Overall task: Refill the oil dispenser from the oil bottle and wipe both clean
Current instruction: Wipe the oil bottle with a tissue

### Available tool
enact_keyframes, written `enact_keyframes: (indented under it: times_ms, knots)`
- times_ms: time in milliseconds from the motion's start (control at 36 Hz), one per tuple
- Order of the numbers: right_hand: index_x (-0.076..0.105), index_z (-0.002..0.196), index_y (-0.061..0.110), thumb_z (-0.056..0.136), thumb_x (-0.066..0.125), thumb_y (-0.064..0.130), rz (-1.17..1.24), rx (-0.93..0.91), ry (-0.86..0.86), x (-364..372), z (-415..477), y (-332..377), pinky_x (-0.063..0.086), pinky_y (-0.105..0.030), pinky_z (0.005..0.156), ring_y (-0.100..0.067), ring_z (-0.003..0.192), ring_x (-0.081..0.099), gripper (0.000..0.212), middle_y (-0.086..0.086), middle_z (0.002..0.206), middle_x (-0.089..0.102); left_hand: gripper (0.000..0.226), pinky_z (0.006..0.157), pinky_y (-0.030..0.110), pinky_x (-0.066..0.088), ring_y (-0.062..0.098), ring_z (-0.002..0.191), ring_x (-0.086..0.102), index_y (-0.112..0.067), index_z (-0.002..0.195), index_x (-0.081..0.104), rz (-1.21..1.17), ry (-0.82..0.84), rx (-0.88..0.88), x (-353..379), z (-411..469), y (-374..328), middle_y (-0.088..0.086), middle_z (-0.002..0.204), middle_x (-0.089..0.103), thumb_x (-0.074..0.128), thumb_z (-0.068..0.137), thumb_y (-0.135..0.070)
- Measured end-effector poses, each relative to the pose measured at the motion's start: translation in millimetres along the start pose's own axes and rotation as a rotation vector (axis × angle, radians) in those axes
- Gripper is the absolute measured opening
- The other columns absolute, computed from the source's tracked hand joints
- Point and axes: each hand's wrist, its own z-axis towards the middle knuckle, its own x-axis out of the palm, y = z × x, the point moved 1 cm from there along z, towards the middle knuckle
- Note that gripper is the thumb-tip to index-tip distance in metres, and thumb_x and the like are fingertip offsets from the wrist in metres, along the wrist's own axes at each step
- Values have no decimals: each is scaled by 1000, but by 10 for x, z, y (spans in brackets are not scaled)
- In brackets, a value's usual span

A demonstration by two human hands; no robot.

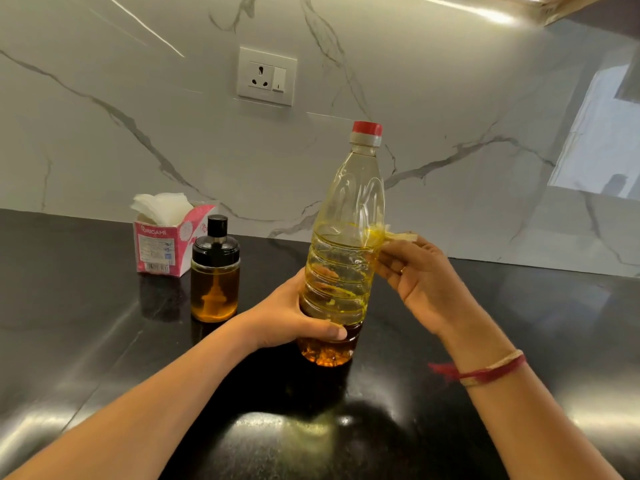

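While your left hand (294, 317) grips the oil bottle (346, 237) low on its body, your right hand (422, 278) pinches a folded tissue (401, 235) against the bottle's right side.

The bottle is of clear thin plastic, tall and round. It has smooth oval panels on the upper half and horizontal ribs on the lower half, and a red cap (367, 129) is closed on the neck. Yellow oil film clings to the inside, and a small amount of dark amber oil sits at the bottom. The bottle is nearly upright, with its top leaning a little to your right. I cannot tell if its base touches the glossy black countertop (104, 341).

Your left thumb lies across the front just above the oil level, and the other fingers curl behind and show through the plastic. The fingers of your right hand are bent around the tissue, which touches the bottle where the ribs begin. A red thread (491, 370) is around that wrist.

The oil dispenser (215, 275) stands on the countertop to the left of the bottle, apart from both hands. It is a short glass jar with a black lid and knob, and it is filled with amber oil. Just behind it is a pink tissue box (162, 247) with white tissues sticking out, near the white marble-patterned wall (138, 133).
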Motion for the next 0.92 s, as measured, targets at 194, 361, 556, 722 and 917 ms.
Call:
enact_keyframes:
  times_ms: [194, 361, 556, 722, 917]
  knots:
    - [77, 83, 13, 74, 66, 25, -107, 33, 40, -151, -15, 192, 58, -32, 78, -24, 93, 71, 18, -14, 100, 73, 97, 105, 37, 48, 8, 116, 63, -31, 137, 44, 11, 1, -12, -16, 4, -8, -9, 124, 67, 90, 52, -38]
    - [61, 113, 10, 95, 49, 25, -145, -41, 0, -48, -4, 108, 57, -29, 81, -19, 93, 70, 26, -8, 101, 71, 91, 94, 24, 51, 5, 113, 65, -31, 136, 44, 7, 31, -15, -23, 1, -29, -13, 121, 69, 89, 56, -33]
    - [43, 137, 20, 85, 44, 55, -237, -14, 75, 103, -71, 10, 45, -40, 102, -21, 113, 62, 63, -8, 124, 65, 90, 87, 20, 53, 5, 111, 66, -32, 133, 46, -8, 15, -9, -3, -25, -60, -13, 119, 69, 89, 54, -36]
    - [56, 125, 16, 81, 39, 63, -239, -34, -11, -42, -55, 166, 41, -45, 108, -21, 105, 66, 66, -10, 111, 70, 92, 88, 21, 53, 8, 113, 65, -29, 135, 46, -19, 23, -4, 9, -34, -82, -10, 120, 69, 88, 53, -36]
    - [42, 140, 17, 85, 30, 65, -274, -37, 150, 163, -64, -46, 38, -44, 110, -19, 119, 58, 74, -5, 130, 61, 82, 86, 17, 52, 4, 110, 66, -31, 133, 46, -10, 12, -16, -1, -33, -67, -13, 117, 70, 87, 62, -22]
